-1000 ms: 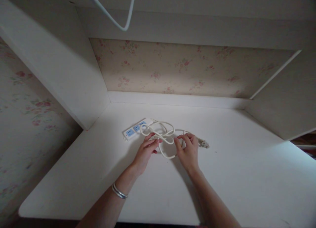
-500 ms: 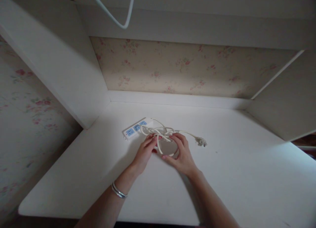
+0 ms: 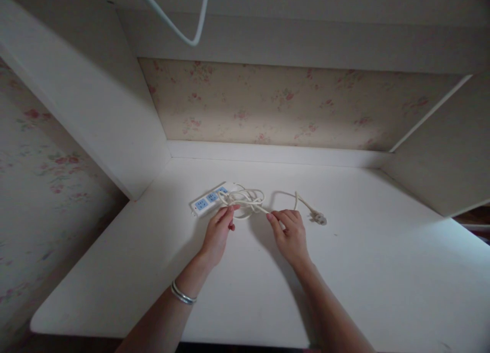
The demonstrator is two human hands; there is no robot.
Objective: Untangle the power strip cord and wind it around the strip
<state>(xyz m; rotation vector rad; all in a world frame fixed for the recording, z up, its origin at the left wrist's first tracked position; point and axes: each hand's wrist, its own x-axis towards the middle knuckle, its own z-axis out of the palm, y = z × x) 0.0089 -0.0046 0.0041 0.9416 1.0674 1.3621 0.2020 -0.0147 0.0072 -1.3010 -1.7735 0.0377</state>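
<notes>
A white power strip [image 3: 210,198] with blue sockets lies on the white desk [image 3: 363,251]. Its cream cord [image 3: 245,199] is bunched in small loops beside the strip's right end. My left hand [image 3: 217,234] pinches the cord at the loops, a silver bangle on its wrist. My right hand [image 3: 291,234] pinches a straight stretch of the same cord a little to the right. Beyond it the cord curves up and ends in the plug [image 3: 317,219], which rests on the desk.
The desk sits in a recess with white side panels [image 3: 95,103] and flowered wallpaper [image 3: 287,105] behind. A white shelf runs overhead, and a thin white wire loop [image 3: 179,34] hangs from above at the top left.
The wide loop of cord has been drawn tight into a small bunch by the strip. My right hand has moved right along the cord, and my left hand up toward the loops.
</notes>
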